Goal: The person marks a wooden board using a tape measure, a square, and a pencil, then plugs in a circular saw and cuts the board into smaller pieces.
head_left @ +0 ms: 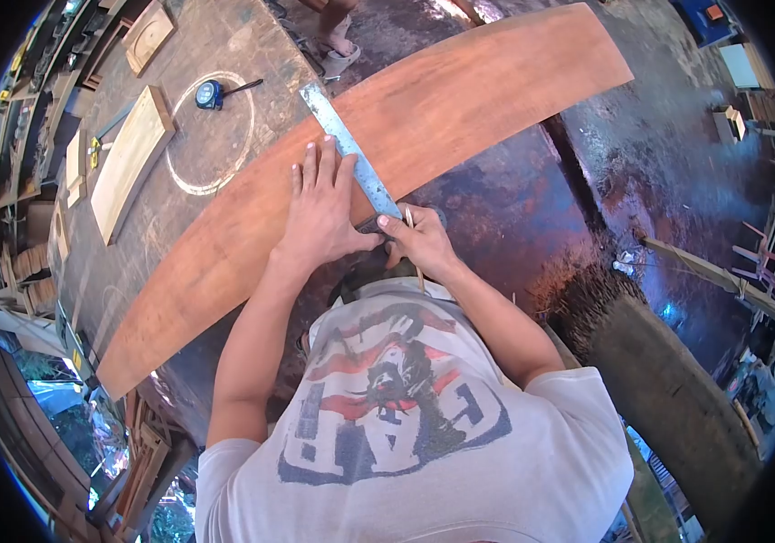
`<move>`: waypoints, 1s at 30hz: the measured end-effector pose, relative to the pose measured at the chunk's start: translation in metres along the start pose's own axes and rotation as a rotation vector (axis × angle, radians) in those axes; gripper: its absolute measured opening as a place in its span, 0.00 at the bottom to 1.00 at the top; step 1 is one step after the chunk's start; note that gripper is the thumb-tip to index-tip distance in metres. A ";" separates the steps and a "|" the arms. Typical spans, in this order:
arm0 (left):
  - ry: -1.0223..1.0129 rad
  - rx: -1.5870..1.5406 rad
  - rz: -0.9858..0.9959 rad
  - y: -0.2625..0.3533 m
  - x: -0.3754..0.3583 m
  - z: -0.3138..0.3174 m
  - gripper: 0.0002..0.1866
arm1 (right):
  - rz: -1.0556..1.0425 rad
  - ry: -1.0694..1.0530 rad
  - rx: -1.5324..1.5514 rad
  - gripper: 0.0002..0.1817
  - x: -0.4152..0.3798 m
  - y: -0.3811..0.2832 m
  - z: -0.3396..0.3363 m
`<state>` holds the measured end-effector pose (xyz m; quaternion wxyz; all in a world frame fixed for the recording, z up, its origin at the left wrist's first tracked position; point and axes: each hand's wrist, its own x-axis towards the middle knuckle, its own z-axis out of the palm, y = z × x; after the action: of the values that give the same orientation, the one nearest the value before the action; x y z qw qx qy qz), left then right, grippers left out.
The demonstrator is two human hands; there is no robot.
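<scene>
A long curved wooden board [487, 90] lies across the workbench, one end reaching past its edge. Across its width rests a metal try square [356, 158], the dark stock along the near edge. My left hand [317, 210] lies flat on the board beside the blade, fingers stretched out and thumb at the stock. At the near end of the square, my right hand [424, 242] is closed, its thumb pressing where blade and stock meet. A thin pencil [408, 217] sticks out between the right fingers, partly hidden by the hand.
On the bench [252, 50] are a blue tape measure [210, 94], a pale curved wood piece [134, 163] and a smaller wood block [148, 38]. A person's foot [342, 47] shows beyond the bench. A thick timber [677, 407] stands at right.
</scene>
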<state>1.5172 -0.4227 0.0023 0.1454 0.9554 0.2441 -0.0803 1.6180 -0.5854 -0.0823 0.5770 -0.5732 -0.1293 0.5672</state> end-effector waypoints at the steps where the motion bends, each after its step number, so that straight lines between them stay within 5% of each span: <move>1: -0.008 0.000 -0.008 0.002 0.000 -0.002 0.64 | 0.010 -0.001 -0.038 0.15 0.000 -0.003 -0.001; 5: -0.032 0.054 -0.014 0.004 0.001 -0.010 0.66 | -0.101 0.085 -0.706 0.19 -0.015 -0.050 -0.010; 8: -0.061 0.068 -0.035 0.006 0.003 -0.014 0.66 | -0.521 0.283 -0.514 0.25 -0.019 -0.056 -0.033; 17: -0.106 0.098 -0.057 0.008 0.005 -0.020 0.65 | -0.755 0.257 -0.296 0.21 0.063 -0.114 -0.006; 20: -0.086 0.105 -0.052 0.009 0.005 -0.018 0.65 | -0.940 0.283 -0.568 0.17 0.090 -0.115 0.006; 26: -0.038 0.081 -0.036 0.004 0.002 -0.011 0.66 | -1.003 0.152 -0.729 0.15 0.090 -0.127 0.012; 30: -0.049 0.054 -0.034 0.002 0.002 -0.011 0.65 | -0.866 -0.056 -1.061 0.16 0.021 -0.142 -0.019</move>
<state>1.5209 -0.4203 0.0125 0.1243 0.9524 0.2545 -0.1124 1.7120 -0.5360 0.0155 0.3894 -0.6600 -0.6222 0.1601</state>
